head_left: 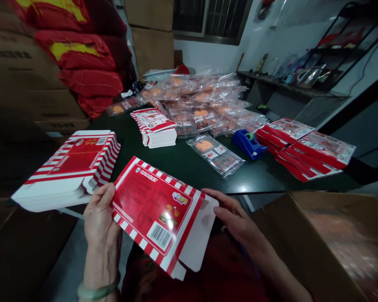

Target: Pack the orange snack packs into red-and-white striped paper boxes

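A red-and-white striped cardboard box (pixel 154 209), looking nearly flat, is held tilted in front of me. Its printed side with a barcode faces up, and a white flap (pixel 197 239) sticks out at the right end. My left hand (pixel 101 212) pinches the box's left end, thumb on top. At the upper right corner, my right hand (pixel 231 214) grips the flap's edge, with its fingers partly hidden behind. Left of my left hand lies a stack of matching flat boxes (pixel 75 157). Past the box, a clear plastic packet (pixel 216 154) with an orange piece lies on the table.
The dark green table (pixel 135 147) bears a smaller stack of striped cards (pixel 154 123), a heap of clear packets (pixel 201 98), a blue tape dispenser (pixel 249 144) and a pile of red-and-white boxes (pixel 302 144). An open carton (pixel 280 218) of wrapped items stands at lower right.
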Demonstrator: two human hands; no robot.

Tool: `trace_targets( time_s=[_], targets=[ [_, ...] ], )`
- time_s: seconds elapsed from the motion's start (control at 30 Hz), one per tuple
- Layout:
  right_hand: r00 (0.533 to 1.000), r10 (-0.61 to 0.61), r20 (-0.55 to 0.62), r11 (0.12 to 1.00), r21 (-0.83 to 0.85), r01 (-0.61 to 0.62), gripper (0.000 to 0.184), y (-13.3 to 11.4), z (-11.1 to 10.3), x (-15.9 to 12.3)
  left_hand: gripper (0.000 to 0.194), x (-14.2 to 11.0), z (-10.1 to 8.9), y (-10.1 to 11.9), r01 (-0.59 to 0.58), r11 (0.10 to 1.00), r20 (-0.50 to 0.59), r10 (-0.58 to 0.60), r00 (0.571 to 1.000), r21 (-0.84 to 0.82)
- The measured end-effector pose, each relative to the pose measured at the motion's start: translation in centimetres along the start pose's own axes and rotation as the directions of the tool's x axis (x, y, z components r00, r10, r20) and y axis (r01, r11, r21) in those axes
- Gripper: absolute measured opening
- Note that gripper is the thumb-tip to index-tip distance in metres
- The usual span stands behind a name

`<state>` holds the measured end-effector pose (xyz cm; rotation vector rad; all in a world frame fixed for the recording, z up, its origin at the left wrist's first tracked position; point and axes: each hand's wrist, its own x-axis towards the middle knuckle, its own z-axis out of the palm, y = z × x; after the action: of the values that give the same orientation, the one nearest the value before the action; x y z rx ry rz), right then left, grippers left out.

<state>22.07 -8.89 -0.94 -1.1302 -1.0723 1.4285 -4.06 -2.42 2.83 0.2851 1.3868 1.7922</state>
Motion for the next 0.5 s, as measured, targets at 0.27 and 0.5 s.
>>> trace_targets(
  time_s=[0.27,0.5],
  targets=[
    [0.897,-0.218,0.386,0.237,-0.870,0.432,0.046,-2.7,0.5,1.6,0.016,-0.3,-0.1,-0.7,-0.006,0.992,0.051,0.000,0.999,0.126],
    [0.945,-0.174,0.279,0.912,-0.316,0.261,0.034,-3.5,0.2,2.7,0.052,-1.4,-2.8,-1.4,-0.910,0.187,0.529,0.762,0.373,0.371]
  ],
)
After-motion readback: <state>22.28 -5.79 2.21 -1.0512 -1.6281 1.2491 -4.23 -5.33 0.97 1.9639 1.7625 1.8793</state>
